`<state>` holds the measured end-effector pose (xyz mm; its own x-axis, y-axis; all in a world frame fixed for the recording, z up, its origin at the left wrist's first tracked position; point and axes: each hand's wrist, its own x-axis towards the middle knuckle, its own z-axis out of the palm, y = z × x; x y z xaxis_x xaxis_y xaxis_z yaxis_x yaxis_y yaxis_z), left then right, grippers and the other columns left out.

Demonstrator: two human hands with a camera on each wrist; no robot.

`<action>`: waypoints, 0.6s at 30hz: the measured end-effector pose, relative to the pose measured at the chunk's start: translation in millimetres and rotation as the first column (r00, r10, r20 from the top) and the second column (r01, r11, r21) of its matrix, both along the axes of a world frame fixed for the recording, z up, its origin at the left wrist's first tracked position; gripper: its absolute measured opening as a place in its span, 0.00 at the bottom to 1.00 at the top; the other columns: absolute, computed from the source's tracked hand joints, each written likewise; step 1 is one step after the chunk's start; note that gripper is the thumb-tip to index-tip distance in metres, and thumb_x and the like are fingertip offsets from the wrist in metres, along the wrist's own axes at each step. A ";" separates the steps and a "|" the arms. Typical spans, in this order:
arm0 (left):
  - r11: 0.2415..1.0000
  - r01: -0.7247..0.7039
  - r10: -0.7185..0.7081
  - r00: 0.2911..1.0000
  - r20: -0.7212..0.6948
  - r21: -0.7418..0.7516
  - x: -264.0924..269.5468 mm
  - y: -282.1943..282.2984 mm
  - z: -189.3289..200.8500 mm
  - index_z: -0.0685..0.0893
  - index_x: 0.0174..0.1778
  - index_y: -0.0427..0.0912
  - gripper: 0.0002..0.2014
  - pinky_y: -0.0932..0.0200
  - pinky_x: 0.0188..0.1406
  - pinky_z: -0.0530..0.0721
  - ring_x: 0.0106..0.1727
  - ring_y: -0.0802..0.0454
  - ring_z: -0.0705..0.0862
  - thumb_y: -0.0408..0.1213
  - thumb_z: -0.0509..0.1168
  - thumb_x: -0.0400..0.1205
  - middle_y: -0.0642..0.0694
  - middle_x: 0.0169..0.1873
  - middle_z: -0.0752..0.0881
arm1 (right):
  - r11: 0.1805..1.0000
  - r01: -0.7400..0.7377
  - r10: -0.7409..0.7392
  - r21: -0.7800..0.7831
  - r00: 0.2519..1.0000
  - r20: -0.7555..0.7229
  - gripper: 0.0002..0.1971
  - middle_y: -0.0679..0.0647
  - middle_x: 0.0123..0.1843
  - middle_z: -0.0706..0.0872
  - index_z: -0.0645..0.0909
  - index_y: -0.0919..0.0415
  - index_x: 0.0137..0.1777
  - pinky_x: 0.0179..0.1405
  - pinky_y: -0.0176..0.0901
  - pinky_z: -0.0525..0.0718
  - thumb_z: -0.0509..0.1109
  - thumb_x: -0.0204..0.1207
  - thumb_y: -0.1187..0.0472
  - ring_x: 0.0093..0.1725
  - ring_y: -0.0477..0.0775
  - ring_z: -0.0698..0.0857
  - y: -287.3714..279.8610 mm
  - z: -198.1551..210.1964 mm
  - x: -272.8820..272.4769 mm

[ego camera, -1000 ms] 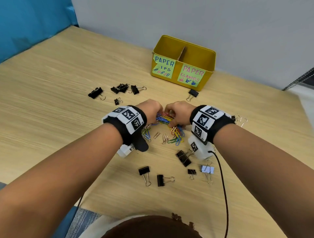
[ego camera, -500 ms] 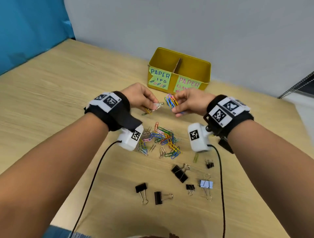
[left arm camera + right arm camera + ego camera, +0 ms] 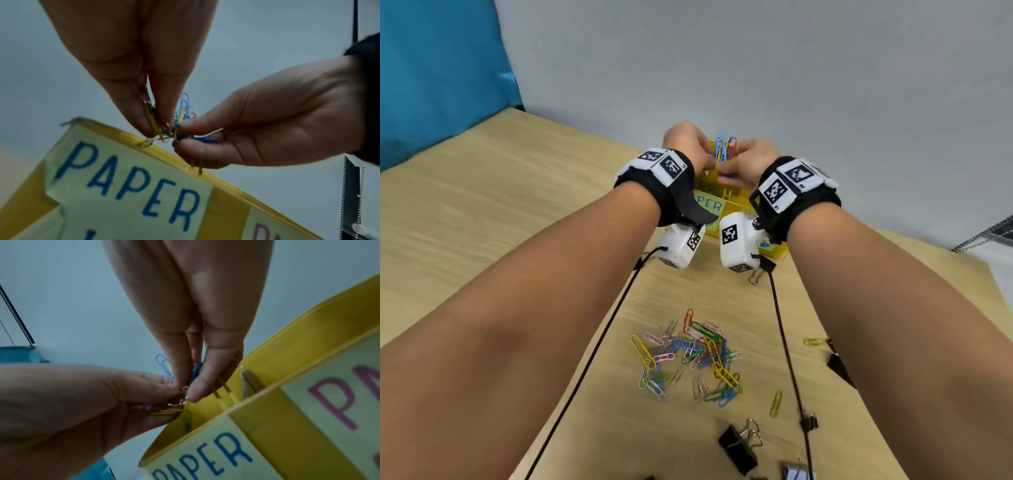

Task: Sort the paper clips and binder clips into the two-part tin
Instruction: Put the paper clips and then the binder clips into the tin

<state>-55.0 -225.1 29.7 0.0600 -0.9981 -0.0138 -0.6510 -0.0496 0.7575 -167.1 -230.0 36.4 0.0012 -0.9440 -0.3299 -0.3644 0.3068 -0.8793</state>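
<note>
Both hands are held together above the yellow two-part tin [image 3: 736, 202], over its left part with the blue "PAPER" label [image 3: 127, 186]. My left hand [image 3: 158, 128] pinches a few yellow and silver paper clips [image 3: 153, 120] between thumb and fingertips. My right hand [image 3: 185, 391] pinches a bunch of coloured paper clips [image 3: 722, 147], whose blue loops stick up. The two bunches touch just above the tin's rim [image 3: 298, 353], left of the divider [image 3: 249, 382]. A loose pile of paper clips [image 3: 688, 356] lies on the table between my forearms.
A black binder clip [image 3: 738, 448] lies near the bottom edge, another [image 3: 760, 270] by the tin, and a white one [image 3: 796, 472] at the frame's bottom. Single clips [image 3: 775, 404] lie right of the pile. Wrist-camera cables [image 3: 787, 342] trail across the wooden table. A grey wall stands behind the tin.
Both hands have lifted off the pile, each with paper clips, and moved away from me to above the tin's left part. The head view has tilted forward.
</note>
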 end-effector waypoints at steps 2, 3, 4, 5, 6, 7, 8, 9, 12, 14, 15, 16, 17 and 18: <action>0.997 0.059 -0.062 0.996 0.057 0.060 -2.0 -1.5 -2.7 0.89 0.58 0.39 0.13 0.59 0.55 0.79 0.61 0.44 0.85 0.33 0.69 0.77 0.39 0.58 0.89 | 0.997 -0.024 0.029 0.076 0.998 -0.057 0.07 0.60 0.43 0.81 0.76 0.64 0.40 0.40 0.43 0.90 0.65 0.76 0.75 0.44 0.58 0.83 -6.5 -4.0 2.1; 0.994 0.086 -0.092 0.993 0.081 0.074 -2.0 -2.4 -3.6 0.88 0.60 0.39 0.14 0.58 0.57 0.79 0.63 0.43 0.84 0.33 0.68 0.79 0.39 0.59 0.88 | 0.993 -0.052 0.061 0.106 0.994 -0.089 0.05 0.61 0.45 0.80 0.76 0.64 0.44 0.46 0.46 0.88 0.64 0.76 0.74 0.46 0.59 0.83 -7.9 -4.4 1.9; 0.992 0.103 -0.111 0.987 0.113 0.073 -1.9 -2.3 -3.1 0.86 0.62 0.39 0.15 0.58 0.61 0.79 0.65 0.43 0.83 0.32 0.66 0.80 0.39 0.62 0.87 | 0.990 -0.072 0.085 0.121 0.990 -0.112 0.05 0.61 0.47 0.79 0.74 0.64 0.46 0.48 0.48 0.86 0.63 0.76 0.73 0.45 0.59 0.82 -8.3 -3.7 1.5; 0.993 0.105 -0.112 0.985 0.132 0.054 -0.9 -0.9 -1.3 0.85 0.65 0.39 0.16 0.58 0.65 0.78 0.67 0.44 0.82 0.31 0.64 0.81 0.40 0.64 0.86 | 0.991 -0.076 0.088 0.111 0.990 -0.113 0.05 0.61 0.45 0.78 0.74 0.64 0.47 0.48 0.51 0.85 0.62 0.76 0.73 0.42 0.60 0.81 -7.2 -1.7 0.8; 0.994 0.103 -0.106 0.985 0.135 0.024 0.7 4.3 1.2 0.83 0.66 0.40 0.18 0.58 0.67 0.76 0.68 0.45 0.81 0.29 0.62 0.81 0.40 0.65 0.85 | 0.994 -0.064 0.073 0.091 0.993 -0.098 0.05 0.60 0.41 0.76 0.74 0.65 0.46 0.47 0.54 0.85 0.60 0.77 0.74 0.38 0.58 0.79 -1.8 2.0 0.1; 0.994 0.112 -0.109 0.985 0.133 -0.015 2.8 10.8 4.9 0.83 0.67 0.41 0.19 0.58 0.68 0.76 0.68 0.45 0.81 0.27 0.60 0.81 0.41 0.65 0.85 | 0.997 -0.046 0.050 0.055 0.995 -0.083 0.06 0.59 0.38 0.75 0.75 0.66 0.47 0.45 0.56 0.86 0.59 0.79 0.74 0.35 0.56 0.78 2.2 5.1 -1.3; 0.991 0.122 -0.113 0.984 0.138 -0.055 5.6 20.4 8.4 0.83 0.66 0.41 0.19 0.59 0.67 0.77 0.67 0.45 0.82 0.26 0.59 0.80 0.41 0.64 0.85 | 0.999 -0.033 0.035 0.020 0.996 -0.081 0.07 0.57 0.36 0.76 0.77 0.65 0.47 0.39 0.52 0.86 0.58 0.79 0.74 0.34 0.53 0.79 9.7 9.3 -2.4; 0.987 0.138 -0.125 0.982 0.138 -0.086 9.2 32.8 9.1 0.85 0.64 0.40 0.18 0.59 0.63 0.78 0.64 0.44 0.83 0.25 0.59 0.79 0.40 0.61 0.87 | 0.999 -0.050 0.049 -0.018 0.995 -0.084 0.09 0.56 0.35 0.78 0.78 0.63 0.45 0.32 0.45 0.87 0.59 0.79 0.74 0.32 0.51 0.80 21.4 13.6 -2.9; 0.956 0.287 -0.290 0.955 0.056 0.057 20.5 73.0 0.4 0.87 0.52 0.37 0.16 0.55 0.40 0.86 0.41 0.44 0.85 0.21 0.59 0.76 0.35 0.48 0.88 | 0.972 -0.236 0.233 0.013 0.950 -0.209 0.11 0.56 0.31 0.80 0.78 0.62 0.39 0.21 0.37 0.82 0.59 0.77 0.75 0.27 0.51 0.81 62.2 15.9 -7.1; 0.833 0.443 -0.492 0.867 0.079 0.330 21.9 100.3 -14.3 0.86 0.54 0.34 0.17 0.56 0.34 0.86 0.34 0.50 0.82 0.19 0.58 0.76 0.36 0.47 0.85 | 0.891 -0.402 0.454 0.213 0.812 -0.366 0.11 0.57 0.30 0.80 0.80 0.64 0.41 0.24 0.40 0.81 0.59 0.77 0.76 0.27 0.53 0.79 92.0 0.0 -6.0; 0.764 0.483 -0.583 0.801 0.138 0.428 20.6 110.6 -24.1 0.86 0.58 0.35 0.19 0.56 0.36 0.86 0.36 0.49 0.82 0.20 0.58 0.76 0.38 0.50 0.86 | 0.827 -0.460 0.561 0.323 0.711 -0.424 0.12 0.56 0.29 0.80 0.80 0.63 0.41 0.24 0.40 0.80 0.58 0.77 0.76 0.27 0.52 0.79 105.3 -10.9 -4.0; 0.722 0.498 -0.644 0.737 0.205 0.481 18.3 123.5 -33.7 0.86 0.62 0.37 0.20 0.58 0.38 0.85 0.41 0.46 0.83 0.21 0.58 0.77 0.39 0.54 0.87 | 0.762 -0.500 0.648 0.411 0.601 -0.468 0.12 0.55 0.29 0.79 0.82 0.63 0.44 0.22 0.39 0.80 0.59 0.76 0.76 0.27 0.51 0.78 120.3 -21.4 -1.5; 0.708 0.506 -0.681 0.675 0.285 0.493 16.4 135.5 -42.1 0.86 0.63 0.39 0.20 0.60 0.39 0.82 0.47 0.44 0.84 0.23 0.58 0.78 0.40 0.57 0.88 | 0.712 -0.528 0.701 0.463 0.501 -0.508 0.13 0.53 0.29 0.77 0.83 0.63 0.50 0.19 0.34 0.79 0.59 0.76 0.75 0.27 0.49 0.76 132.9 -29.5 1.8; 0.711 0.513 -0.693 0.628 0.354 0.481 14.5 146.6 -50.5 0.86 0.62 0.40 0.19 0.61 0.42 0.80 0.52 0.43 0.85 0.26 0.58 0.78 0.40 0.58 0.88 | 0.686 -0.551 0.719 0.475 0.415 -0.557 0.16 0.51 0.30 0.76 0.82 0.63 0.58 0.17 0.28 0.77 0.59 0.76 0.74 0.27 0.48 0.74 144.0 -36.9 3.7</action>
